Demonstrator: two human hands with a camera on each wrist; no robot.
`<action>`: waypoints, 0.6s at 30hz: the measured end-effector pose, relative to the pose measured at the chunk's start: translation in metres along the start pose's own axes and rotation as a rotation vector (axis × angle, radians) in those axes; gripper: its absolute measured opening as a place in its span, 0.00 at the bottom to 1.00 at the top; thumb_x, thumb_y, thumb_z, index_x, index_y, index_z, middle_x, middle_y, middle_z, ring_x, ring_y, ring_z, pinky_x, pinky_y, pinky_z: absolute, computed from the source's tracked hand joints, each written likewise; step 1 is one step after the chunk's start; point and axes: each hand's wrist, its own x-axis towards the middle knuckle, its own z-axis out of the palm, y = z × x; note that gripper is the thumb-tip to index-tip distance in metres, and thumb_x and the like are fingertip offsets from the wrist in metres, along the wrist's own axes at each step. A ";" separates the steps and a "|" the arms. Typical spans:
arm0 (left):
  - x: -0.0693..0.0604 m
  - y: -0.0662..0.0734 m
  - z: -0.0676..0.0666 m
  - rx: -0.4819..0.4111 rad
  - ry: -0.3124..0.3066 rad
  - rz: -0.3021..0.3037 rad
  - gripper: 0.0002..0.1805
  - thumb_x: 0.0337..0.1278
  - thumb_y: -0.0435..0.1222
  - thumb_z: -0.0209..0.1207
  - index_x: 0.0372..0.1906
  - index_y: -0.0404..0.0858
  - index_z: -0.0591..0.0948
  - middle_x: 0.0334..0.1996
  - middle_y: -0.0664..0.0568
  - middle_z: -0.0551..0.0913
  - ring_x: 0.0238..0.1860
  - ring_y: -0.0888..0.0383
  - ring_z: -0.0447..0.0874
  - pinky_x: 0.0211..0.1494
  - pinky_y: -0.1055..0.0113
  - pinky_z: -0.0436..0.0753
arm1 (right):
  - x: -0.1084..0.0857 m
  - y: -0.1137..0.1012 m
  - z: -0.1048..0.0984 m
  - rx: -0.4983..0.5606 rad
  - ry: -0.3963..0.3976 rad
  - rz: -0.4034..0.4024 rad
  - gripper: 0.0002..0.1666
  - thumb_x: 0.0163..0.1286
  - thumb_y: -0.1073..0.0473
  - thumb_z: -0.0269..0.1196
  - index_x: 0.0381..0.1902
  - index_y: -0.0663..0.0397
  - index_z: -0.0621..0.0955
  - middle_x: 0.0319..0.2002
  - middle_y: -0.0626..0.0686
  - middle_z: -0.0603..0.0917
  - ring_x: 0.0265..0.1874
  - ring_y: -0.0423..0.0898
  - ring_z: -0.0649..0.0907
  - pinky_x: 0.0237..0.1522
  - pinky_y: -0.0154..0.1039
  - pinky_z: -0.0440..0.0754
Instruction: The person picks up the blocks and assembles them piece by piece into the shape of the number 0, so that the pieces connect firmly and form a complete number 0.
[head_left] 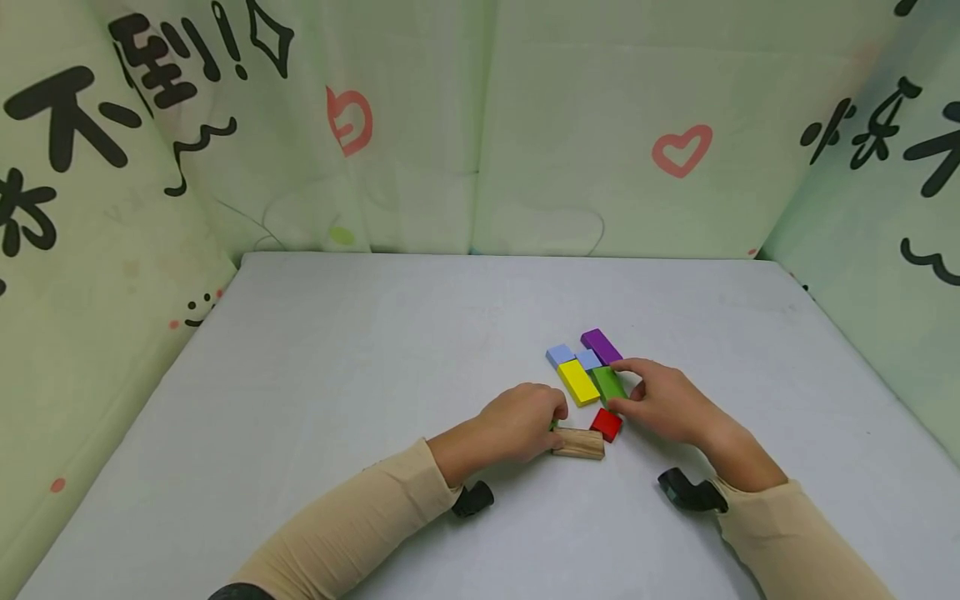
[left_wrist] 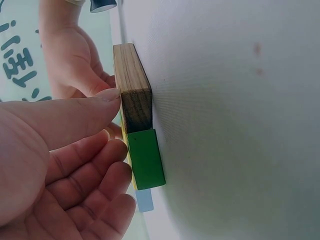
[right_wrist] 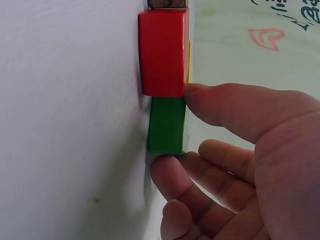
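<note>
My left hand [head_left: 525, 421] is at the left end of a plain wooden block [head_left: 579, 444]. Its thumb touches that block, and its fingers curl beside a small green block [left_wrist: 146, 159] mostly hidden from above. My right hand [head_left: 667, 400] pinches another green block [head_left: 609, 383] between thumb and fingers at its two ends. A red block [head_left: 607, 424] sits between the right thumb and the wooden block. To the left of the pinched green block lies a yellow block [head_left: 578, 383].
Two light blue blocks [head_left: 559, 355] lie beyond the yellow one, with a purple block [head_left: 601, 346] slanting behind them. Black wrist-worn devices [head_left: 692, 492] hang under both sleeves. A printed curtain [head_left: 570, 125] surrounds the white table [head_left: 360, 333].
</note>
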 end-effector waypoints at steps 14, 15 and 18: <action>0.000 0.000 -0.001 -0.006 -0.006 -0.002 0.15 0.58 0.40 0.71 0.48 0.41 0.83 0.35 0.58 0.81 0.36 0.62 0.73 0.43 0.73 0.77 | 0.005 -0.005 0.003 -0.003 0.009 -0.006 0.37 0.65 0.52 0.70 0.65 0.67 0.72 0.38 0.54 0.80 0.32 0.47 0.78 0.39 0.43 0.83; 0.000 0.000 -0.001 -0.006 -0.006 0.000 0.15 0.58 0.40 0.71 0.48 0.41 0.83 0.35 0.58 0.80 0.36 0.62 0.73 0.43 0.73 0.77 | 0.006 -0.005 0.003 -0.005 0.009 -0.007 0.37 0.65 0.52 0.70 0.65 0.67 0.72 0.39 0.54 0.80 0.32 0.47 0.78 0.39 0.44 0.83; 0.000 0.000 -0.001 -0.006 -0.005 0.006 0.15 0.58 0.40 0.71 0.48 0.41 0.83 0.35 0.58 0.80 0.36 0.61 0.74 0.43 0.73 0.77 | 0.008 -0.006 0.003 -0.002 0.005 -0.002 0.37 0.65 0.53 0.70 0.66 0.67 0.72 0.40 0.55 0.80 0.32 0.47 0.78 0.40 0.44 0.84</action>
